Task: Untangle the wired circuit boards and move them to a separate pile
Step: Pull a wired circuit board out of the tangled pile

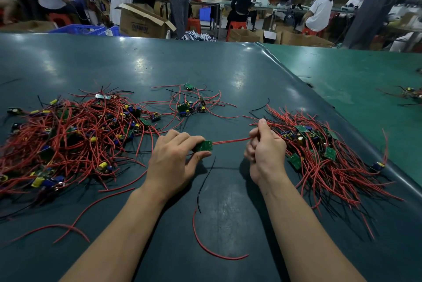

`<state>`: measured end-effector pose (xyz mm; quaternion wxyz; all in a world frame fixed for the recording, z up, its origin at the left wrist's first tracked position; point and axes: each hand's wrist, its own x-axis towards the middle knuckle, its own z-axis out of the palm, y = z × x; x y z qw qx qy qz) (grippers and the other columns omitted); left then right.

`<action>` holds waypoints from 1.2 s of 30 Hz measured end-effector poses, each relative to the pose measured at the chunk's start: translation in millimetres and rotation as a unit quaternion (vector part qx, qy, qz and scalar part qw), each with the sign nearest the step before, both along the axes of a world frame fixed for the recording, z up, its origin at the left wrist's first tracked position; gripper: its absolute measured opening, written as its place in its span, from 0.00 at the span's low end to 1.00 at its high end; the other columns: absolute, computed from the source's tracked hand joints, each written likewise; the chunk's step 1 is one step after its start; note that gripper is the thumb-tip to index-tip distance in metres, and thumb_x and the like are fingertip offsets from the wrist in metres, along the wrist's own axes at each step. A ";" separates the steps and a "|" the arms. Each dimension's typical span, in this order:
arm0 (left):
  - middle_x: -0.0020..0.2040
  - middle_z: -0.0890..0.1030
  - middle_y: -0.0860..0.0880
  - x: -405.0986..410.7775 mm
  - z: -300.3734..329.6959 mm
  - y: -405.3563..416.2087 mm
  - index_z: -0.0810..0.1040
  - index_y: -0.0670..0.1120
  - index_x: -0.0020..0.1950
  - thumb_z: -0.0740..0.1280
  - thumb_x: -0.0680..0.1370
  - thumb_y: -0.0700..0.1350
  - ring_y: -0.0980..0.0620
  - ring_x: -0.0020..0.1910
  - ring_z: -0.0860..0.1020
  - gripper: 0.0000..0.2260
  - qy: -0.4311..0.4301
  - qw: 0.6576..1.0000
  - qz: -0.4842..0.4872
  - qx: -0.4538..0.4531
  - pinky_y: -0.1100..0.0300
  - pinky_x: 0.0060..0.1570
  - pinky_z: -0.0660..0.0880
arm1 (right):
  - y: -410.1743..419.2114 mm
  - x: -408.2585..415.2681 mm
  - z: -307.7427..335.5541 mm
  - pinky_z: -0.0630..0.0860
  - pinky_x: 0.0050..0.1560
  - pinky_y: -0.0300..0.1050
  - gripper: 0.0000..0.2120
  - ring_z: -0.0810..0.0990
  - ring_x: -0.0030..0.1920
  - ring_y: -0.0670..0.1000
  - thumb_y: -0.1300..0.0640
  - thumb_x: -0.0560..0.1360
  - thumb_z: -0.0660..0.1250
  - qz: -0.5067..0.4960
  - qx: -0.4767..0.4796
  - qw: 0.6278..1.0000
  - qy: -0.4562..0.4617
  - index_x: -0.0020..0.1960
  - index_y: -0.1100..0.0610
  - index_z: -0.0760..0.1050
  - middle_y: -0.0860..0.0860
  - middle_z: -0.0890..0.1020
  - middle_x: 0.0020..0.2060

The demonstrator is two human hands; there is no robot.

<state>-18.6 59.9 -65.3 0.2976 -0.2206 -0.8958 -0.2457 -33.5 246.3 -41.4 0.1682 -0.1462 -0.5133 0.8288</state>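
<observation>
A small green circuit board (204, 145) is pinched between the thumb and fingers of my left hand (173, 160), just above the table. Its red wires (230, 141) run taut to the right into my right hand (266, 149), which is closed around them. A big tangled heap of boards with red and black wires (68, 138) lies to the left. A tidier pile of wired boards (319, 154) lies to the right, right behind my right hand. A small cluster of boards (189, 106) sits further back in the middle.
Loose red wires (212, 249) and a black wire (204, 181) lie on the dark green table (205, 67) near my forearms. A lighter green table (365, 81) adjoins on the right with a few more boards (412, 94). People, cardboard boxes and stools fill the background.
</observation>
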 end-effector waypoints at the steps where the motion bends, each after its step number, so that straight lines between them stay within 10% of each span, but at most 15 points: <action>1: 0.43 0.82 0.51 0.2 0.0 0.6 0.82 0.46 0.53 0.63 0.77 0.58 0.45 0.45 0.76 0.18 0.003 1.000 -0.004 -0.005 0.48 0.45 0.72 | 0.1 -1.5 -0.9 0.56 0.21 0.32 0.21 0.61 0.17 0.45 0.52 0.82 0.61 -0.005 0.001 1.000 -0.009 0.31 0.57 0.68 0.46 0.63 0.17; 8: 0.43 0.81 0.51 1.2 1.3 0.8 0.83 0.46 0.53 0.64 0.77 0.58 0.45 0.44 0.76 0.17 -0.002 1.000 -0.007 -0.014 0.49 0.44 0.71 | 15.4 -2.5 -2.9 0.63 0.24 0.38 0.18 0.66 0.22 0.45 0.53 0.79 0.66 -0.046 0.116 0.992 -0.032 0.33 0.58 0.80 0.48 0.72 0.23; 13: 0.43 0.82 0.52 3.3 4.8 1.4 0.82 0.47 0.54 0.62 0.78 0.58 0.46 0.43 0.78 0.18 -0.018 0.999 -0.007 -0.028 0.50 0.44 0.70 | 16.7 -1.2 -7.6 0.62 0.31 0.45 0.21 0.64 0.26 0.48 0.55 0.80 0.66 -0.199 0.432 0.879 0.025 0.31 0.63 0.74 0.49 0.69 0.22; 18: 0.46 0.85 0.49 5.2 7.1 7.7 0.80 0.44 0.58 0.66 0.78 0.49 0.47 0.43 0.80 0.13 -0.012 0.998 -0.004 0.056 0.51 0.47 0.71 | 10.2 4.0 6.0 0.67 0.20 0.37 0.15 0.71 0.22 0.44 0.47 0.77 0.67 -0.021 0.127 0.992 0.013 0.45 0.60 0.79 0.49 0.78 0.30; 23: 0.46 0.83 0.49 6.9 12.4 0.1 0.79 0.45 0.64 0.67 0.77 0.46 0.48 0.44 0.78 0.16 0.009 0.997 -0.028 0.067 0.51 0.48 0.68 | -25.1 20.0 -4.5 0.68 0.19 0.36 0.13 0.73 0.24 0.45 0.47 0.69 0.70 0.315 0.154 0.937 -0.004 0.46 0.56 0.79 0.50 0.81 0.33; 27: 0.41 0.82 0.50 7.8 11.5 -0.6 0.77 0.41 0.67 0.70 0.74 0.43 0.50 0.41 0.77 0.21 -0.001 0.995 -0.067 0.067 0.55 0.48 0.68 | -22.7 19.5 -3.6 0.70 0.20 0.38 0.09 0.74 0.23 0.47 0.55 0.76 0.70 0.277 0.196 0.940 0.026 0.39 0.59 0.80 0.52 0.81 0.29; 31: 0.39 0.84 0.52 -0.6 13.5 -12.7 0.86 0.44 0.49 0.70 0.76 0.48 0.45 0.37 0.78 0.09 0.093 0.994 -0.036 0.047 0.46 0.44 0.71 | -10.9 16.8 2.7 0.70 0.22 0.39 0.12 0.75 0.24 0.49 0.54 0.76 0.71 0.189 0.263 0.945 0.051 0.36 0.59 0.80 0.53 0.82 0.29; 36: 0.39 0.84 0.53 -8.2 14.3 -36.8 0.86 0.46 0.44 0.71 0.75 0.47 0.44 0.42 0.76 0.07 0.123 0.987 0.080 0.068 0.46 0.47 0.68 | 1.2 13.9 12.6 0.71 0.21 0.39 0.12 0.79 0.25 0.51 0.56 0.76 0.71 0.080 0.171 0.980 0.062 0.37 0.62 0.79 0.54 0.81 0.28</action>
